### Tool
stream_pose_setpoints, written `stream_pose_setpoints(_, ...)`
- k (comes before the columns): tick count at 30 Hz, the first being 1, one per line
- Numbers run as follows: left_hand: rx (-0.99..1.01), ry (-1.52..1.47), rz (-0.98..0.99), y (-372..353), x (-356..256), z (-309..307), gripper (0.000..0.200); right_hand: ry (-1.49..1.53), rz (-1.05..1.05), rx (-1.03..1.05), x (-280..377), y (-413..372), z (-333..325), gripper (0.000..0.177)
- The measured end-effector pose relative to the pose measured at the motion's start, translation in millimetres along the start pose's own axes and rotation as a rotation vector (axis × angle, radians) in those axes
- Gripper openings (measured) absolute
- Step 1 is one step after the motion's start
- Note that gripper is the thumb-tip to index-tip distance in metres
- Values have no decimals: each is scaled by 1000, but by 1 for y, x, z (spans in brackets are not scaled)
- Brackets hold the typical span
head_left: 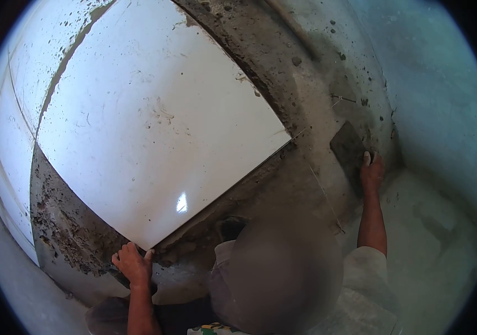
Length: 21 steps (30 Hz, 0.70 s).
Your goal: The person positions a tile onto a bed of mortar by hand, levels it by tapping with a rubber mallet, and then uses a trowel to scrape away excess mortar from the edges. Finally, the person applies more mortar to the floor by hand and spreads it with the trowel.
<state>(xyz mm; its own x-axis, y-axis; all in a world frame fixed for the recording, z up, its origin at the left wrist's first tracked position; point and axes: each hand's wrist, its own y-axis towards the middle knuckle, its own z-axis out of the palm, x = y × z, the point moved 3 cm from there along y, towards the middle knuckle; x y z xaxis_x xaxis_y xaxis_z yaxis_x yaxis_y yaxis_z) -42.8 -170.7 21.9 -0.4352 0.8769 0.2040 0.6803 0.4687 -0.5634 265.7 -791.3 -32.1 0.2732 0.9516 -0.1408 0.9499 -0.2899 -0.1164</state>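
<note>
A large glossy white tile (154, 123) lies tilted on a bed of grey mortar (65, 229). My left hand (132, 262) grips the tile's near corner, fingers curled over its edge. My right hand (372, 173) is stretched out to the right and holds a flat steel trowel (349, 149), whose blade rests on the mortar past the tile's right corner. A thin string line (319, 181) runs across the mortar between tile and trowel.
Laid white tiles (9, 134) border the mortar on the left. A wet mortar strip (283, 72) runs along the tile's far right edge. A pale wall (434, 84) rises on the right, with rough concrete floor (428, 234) below it.
</note>
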Motion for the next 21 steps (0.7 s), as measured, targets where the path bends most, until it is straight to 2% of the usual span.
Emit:
stream_pose_setpoints(2, 42, 9, -31, 1, -4, -9, 56, 34, -41, 9, -10, 1, 6, 42)
stream_pose_setpoints(6, 7, -52, -35, 0, -2, -17, 48, 119, -54, 27, -18, -8, -7, 46)
stream_pose_setpoints(8, 43, -80, -127, 6, 4, -21, 41, 148, -113, 84, -21, -15, -18, 53)
stream_pose_setpoints(10, 49, -123, -123, 13, 8, -22, 39, 173, -99, 167, -32, -22, -21, 62)
stream_pose_setpoints(11, 42, -165, -134, 16, 17, -24, 37, 278, -37, 282, -34, -22, -20, 67)
stream_pose_setpoints(12, 37, -223, -101, 20, 22, -28, 35, 284, -44, 290, -44, -23, -11, 66)
stream_pose_setpoints(13, 25, -276, -74, 24, 25, -33, 34, 302, -64, 398, -33, -23, -19, 68)
stream_pose_setpoints(15, -84, -354, -3, 32, 28, -48, 32, 170, -51, 410, -54, -17, -7, 66)
stream_pose_setpoints(17, -53, -516, 9, 40, 33, -65, 35, -79, -76, 263, -69, -9, -12, 63)
stream_pose_setpoints(18, -75, -512, -19, 43, 38, -77, 35, -70, -10, 278, -54, -3, -32, 61)
stream_pose_setpoints(19, -10, -572, 12, 45, 39, -91, 38, -74, 64, 288, -40, -2, -56, 59)
stream_pose_setpoints(21, 41, -657, 47, 51, 46, -113, 41, -80, 80, 201, -20, 4, -85, 57)
